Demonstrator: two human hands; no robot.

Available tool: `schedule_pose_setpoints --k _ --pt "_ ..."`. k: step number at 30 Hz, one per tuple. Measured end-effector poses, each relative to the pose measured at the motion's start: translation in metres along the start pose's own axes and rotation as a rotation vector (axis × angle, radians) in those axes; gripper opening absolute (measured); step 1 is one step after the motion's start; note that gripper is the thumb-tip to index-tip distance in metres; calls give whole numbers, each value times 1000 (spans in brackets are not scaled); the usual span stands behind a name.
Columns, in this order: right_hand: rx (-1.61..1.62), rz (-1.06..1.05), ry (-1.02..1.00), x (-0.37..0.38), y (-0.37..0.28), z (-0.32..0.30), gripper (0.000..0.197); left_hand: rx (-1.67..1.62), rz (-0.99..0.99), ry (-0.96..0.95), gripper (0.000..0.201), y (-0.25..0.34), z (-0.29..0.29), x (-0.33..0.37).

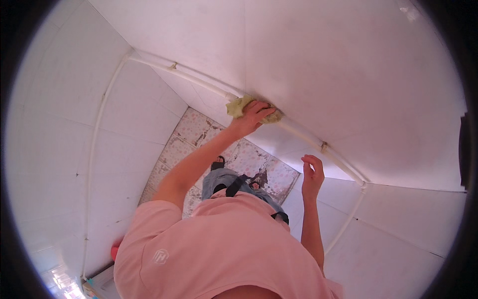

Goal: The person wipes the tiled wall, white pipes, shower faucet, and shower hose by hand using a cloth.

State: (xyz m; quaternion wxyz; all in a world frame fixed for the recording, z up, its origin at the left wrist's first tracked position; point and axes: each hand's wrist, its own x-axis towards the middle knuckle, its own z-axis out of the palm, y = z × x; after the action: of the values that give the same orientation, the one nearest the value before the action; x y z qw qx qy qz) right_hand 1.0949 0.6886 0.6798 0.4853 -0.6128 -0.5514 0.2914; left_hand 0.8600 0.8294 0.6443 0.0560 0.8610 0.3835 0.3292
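My left hand [253, 118] is closed over a yellowish-green cloth [238, 106], its fingers spread across the top. The cloth is wrapped partly over a white pipe [201, 82] that runs along the wall, and one end of it sticks out to the left of my hand. Darker, dirty patches show on the cloth to the right of my fingers. Off to the right, my right hand [312, 175] is raised in the air, apart from the pipe. Its fingers are loosely bent, and nothing shows between them.
White tiled walls [308, 65] stand close in front and on both sides. Small brackets [324, 147] hold the pipe, which turns down at both corners. Below lies a stained, pink-patterned tile floor [189, 130]. A red object [115, 250] is partly hidden at lower left.
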Motion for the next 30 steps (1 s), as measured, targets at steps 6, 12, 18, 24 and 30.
schedule_pose_setpoints --k 6,12,18,24,30 --pt "-11 47 -20 -2 0 -2 11 120 187 -326 46 -28 -21 15" --pt "74 104 -28 -17 2 5 10 75 55 -771 51 -33 -31 49" --pt "70 58 25 -12 -5 23 9 41 237 -545 43 -66 -11 17" --pt "53 133 133 -16 -19 56 10 245 616 -31 40 -69 -24 1" --pt "11 145 249 -3 -51 107 10 135 312 -296 25 -73 -5 17"
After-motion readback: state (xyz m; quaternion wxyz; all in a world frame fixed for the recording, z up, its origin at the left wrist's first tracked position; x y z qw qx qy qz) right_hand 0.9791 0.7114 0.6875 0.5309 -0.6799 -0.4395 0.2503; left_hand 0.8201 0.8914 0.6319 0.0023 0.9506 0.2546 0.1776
